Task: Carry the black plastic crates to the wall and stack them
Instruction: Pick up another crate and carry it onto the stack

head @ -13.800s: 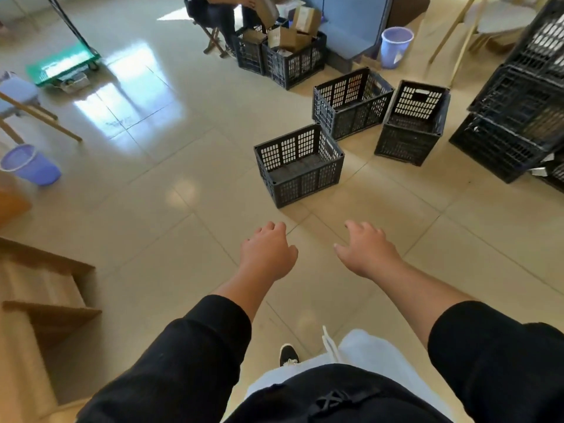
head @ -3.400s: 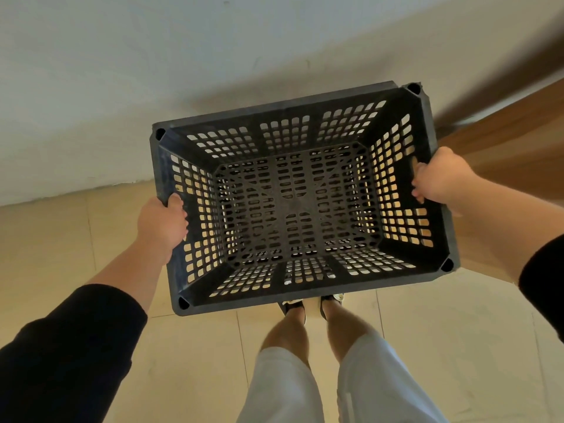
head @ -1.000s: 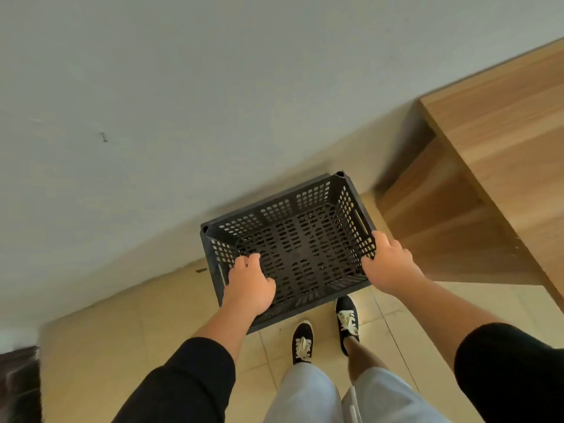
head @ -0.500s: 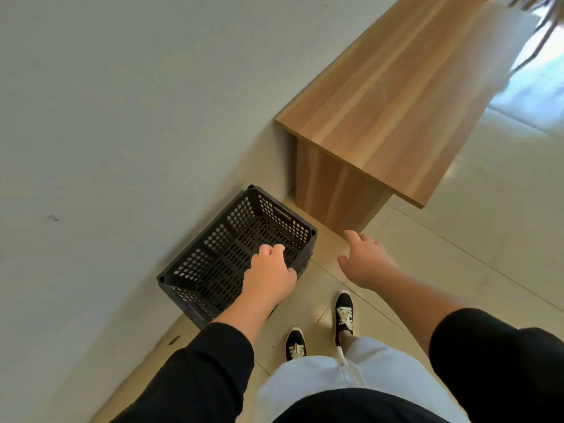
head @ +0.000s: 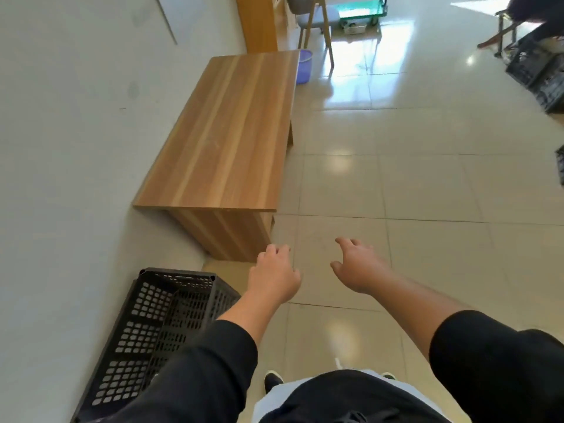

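Your left hand and right hand hang loose and empty over glossy tile. The perforated black plastic crate sits near left against the wall, beside a woodgrain bench.

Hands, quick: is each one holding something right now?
Left hand: open, holding nothing.
Right hand: open, holding nothing.

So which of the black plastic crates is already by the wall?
The empty black plastic crate at lower left, beside the white wall. The other black crates sit across the room, top right.
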`<state>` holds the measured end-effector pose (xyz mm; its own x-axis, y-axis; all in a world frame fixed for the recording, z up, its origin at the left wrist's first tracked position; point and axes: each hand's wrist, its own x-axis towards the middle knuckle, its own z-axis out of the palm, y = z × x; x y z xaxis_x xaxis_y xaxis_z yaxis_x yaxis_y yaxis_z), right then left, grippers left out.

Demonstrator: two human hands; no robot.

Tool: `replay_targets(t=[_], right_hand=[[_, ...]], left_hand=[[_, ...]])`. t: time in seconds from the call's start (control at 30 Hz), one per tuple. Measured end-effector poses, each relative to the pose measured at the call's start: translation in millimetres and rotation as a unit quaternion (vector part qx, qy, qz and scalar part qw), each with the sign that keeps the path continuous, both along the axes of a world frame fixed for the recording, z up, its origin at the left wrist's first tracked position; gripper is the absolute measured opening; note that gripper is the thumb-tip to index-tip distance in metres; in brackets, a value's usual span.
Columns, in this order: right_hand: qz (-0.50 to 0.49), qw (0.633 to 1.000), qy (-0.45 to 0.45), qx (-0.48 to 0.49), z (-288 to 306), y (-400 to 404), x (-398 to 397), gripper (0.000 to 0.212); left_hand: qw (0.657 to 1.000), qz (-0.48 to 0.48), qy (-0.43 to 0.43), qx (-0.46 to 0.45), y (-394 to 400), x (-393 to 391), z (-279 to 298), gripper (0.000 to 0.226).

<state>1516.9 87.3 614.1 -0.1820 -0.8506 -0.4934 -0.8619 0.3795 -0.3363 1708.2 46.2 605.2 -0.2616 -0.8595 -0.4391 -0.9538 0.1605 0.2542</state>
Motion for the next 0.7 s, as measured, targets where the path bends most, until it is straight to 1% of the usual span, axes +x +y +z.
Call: replay_targets(t=[0.13,0.37,0.57,0.7], right_hand=[[-0.071,0.997,-0.003,-0.026,10.7,42.8,-105.7,0.062],[-0.199,0.98,0.007,-0.015,25.4,109.7,-267.2,0.062],[-0.308,0.951,0.003,-0.014,22.4,128.7,-368.2,0.06],[-0.368,0.93,0.007,-0.007,17.9,124.8,-431.9,0.06]], left_hand=[[0.999,-0.053,0.005,0.006,11.3,-114.1,7.1,0.063],[0.986,-0.167,0.01,0.005,32.4,-293.3,21.0,0.065],[0.961,-0.278,0.004,-0.006,25.2,-424.1,32.5,0.063],[0.94,-0.341,0.007,-0.012,8.7,-506.3,25.9,0.062]])
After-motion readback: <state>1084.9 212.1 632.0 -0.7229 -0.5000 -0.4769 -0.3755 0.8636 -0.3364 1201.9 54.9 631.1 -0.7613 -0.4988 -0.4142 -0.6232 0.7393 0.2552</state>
